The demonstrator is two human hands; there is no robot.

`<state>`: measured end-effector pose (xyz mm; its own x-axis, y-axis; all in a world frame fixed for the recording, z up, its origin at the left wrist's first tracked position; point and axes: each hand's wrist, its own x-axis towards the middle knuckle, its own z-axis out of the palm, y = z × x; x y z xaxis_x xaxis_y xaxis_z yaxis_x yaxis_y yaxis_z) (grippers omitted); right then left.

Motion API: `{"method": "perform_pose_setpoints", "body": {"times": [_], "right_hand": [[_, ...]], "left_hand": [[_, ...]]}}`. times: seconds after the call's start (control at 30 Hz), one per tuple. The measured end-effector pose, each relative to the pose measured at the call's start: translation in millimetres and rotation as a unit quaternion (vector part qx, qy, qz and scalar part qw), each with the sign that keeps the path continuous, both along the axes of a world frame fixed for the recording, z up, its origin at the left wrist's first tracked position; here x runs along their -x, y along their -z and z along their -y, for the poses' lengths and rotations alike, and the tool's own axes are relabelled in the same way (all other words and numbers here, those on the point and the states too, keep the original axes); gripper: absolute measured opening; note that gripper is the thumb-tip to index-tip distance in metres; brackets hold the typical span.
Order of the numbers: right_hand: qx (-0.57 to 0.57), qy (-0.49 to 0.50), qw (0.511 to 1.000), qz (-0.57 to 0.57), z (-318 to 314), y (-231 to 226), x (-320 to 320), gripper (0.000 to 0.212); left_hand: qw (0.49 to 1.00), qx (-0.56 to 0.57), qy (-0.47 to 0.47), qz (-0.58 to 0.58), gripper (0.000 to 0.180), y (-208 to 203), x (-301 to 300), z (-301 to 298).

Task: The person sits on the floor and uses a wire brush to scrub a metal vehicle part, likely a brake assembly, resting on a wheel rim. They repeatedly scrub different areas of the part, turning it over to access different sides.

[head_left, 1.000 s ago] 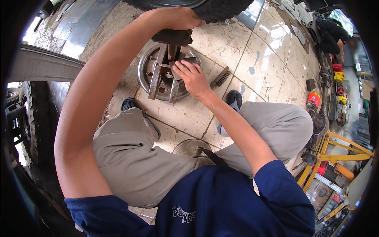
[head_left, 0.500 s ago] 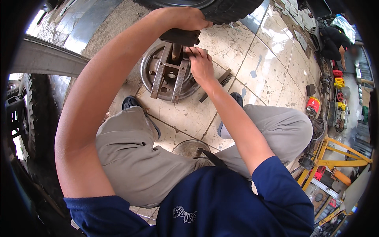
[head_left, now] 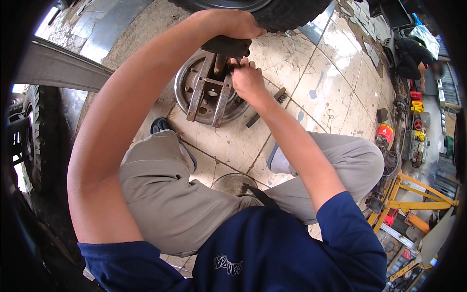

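My left hand (head_left: 238, 23) reaches around the far side of a dark metal block (head_left: 226, 46) on top of a steel assembly. Its fingers curl downward there, mostly hidden, and what they grip does not show. Close by, my right hand (head_left: 248, 79) is closed with bent fingers at the right side of the steel bracket (head_left: 196, 100), just below the block. Anything pinched in it is too small or hidden to name. The two-bar bracket stands over a round metal drum (head_left: 182, 88) on the tiled floor, between my feet and the tyre.
A wire brush (head_left: 255, 117) lies right of the drum. Beyond is a large tyre (head_left: 296, 13); another tyre (head_left: 46, 141) stands left. At right are a red can (head_left: 384, 133), a yellow metal frame (head_left: 418, 200) and a crouching person (head_left: 411, 56). A round lid-like disc (head_left: 226, 185) lies between my legs.
My right hand's fingers, laid over the bracket's side before, are now bent and drawn together lower beside it. The left hand stays around the block with little shift.
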<state>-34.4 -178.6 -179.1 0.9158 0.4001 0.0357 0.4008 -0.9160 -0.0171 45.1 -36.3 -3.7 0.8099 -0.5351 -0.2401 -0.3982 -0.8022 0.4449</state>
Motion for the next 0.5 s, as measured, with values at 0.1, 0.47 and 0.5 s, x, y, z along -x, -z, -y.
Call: {"method": "perform_pose_setpoints", "body": {"times": [0.1, 0.47, 0.5], "right_hand": [[-0.02, 0.006, 0.996, -0.087, 12.4, -3.1, -10.0, 0.049], [-0.062, 0.056, 0.992, -0.096, 3.9, 10.4, -5.5, 0.054], [-0.074, 0.062, 0.99, -0.106, 2.5, 9.4, -5.2, 0.053]], "left_hand": [[1.0, -0.004, 0.0, 0.001, 0.057, 5.0, -4.7, 0.1], [1.0, -0.002, 0.024, 0.01, 0.053, 3.4, -3.6, 1.1], [1.0, -0.002, 0.026, 0.012, 0.052, 3.4, -4.5, 0.1]]}}
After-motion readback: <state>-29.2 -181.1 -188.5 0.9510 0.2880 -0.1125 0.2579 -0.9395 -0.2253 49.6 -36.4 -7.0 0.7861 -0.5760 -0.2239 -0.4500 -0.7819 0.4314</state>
